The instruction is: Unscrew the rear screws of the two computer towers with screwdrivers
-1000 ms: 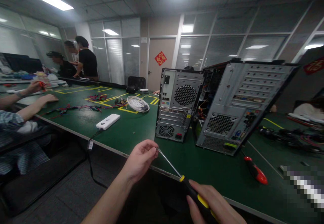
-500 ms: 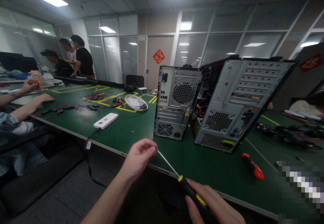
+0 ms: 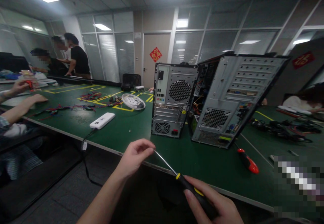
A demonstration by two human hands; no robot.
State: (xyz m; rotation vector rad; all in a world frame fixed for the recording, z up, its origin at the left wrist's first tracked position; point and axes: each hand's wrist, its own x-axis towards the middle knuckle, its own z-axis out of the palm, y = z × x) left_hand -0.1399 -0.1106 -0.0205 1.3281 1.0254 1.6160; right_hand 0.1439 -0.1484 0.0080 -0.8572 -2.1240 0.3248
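My right hand [image 3: 212,200] grips a screwdriver [image 3: 199,195] by its black and yellow handle, low in the head view. The thin metal shaft slants up and left, over the front edge of the table. At its far end my left hand [image 3: 138,154] is closed, thumb and fingertips pinching the tip; whether a small part is also between them is hidden. Beyond the hands stand two computer towers, their backs towards me: a narrower computer case [image 3: 173,102] and a larger, tilted-looking computer case [image 3: 220,105] with its side open and wires inside. Neither hand touches them.
A second screwdriver [image 3: 249,161], red and black, lies right of the cases. Further left are a white power bank [image 3: 102,121] with a black cable, a white round basket [image 3: 133,101] and loose wires [image 3: 65,109]. Dark cables [image 3: 280,127] lie right. A co-worker's hands [image 3: 35,99] rest at far left.
The view has shifted a little, so the cases and table things sit slightly further left and higher. Both hands keep the same hold on the screwdriver.
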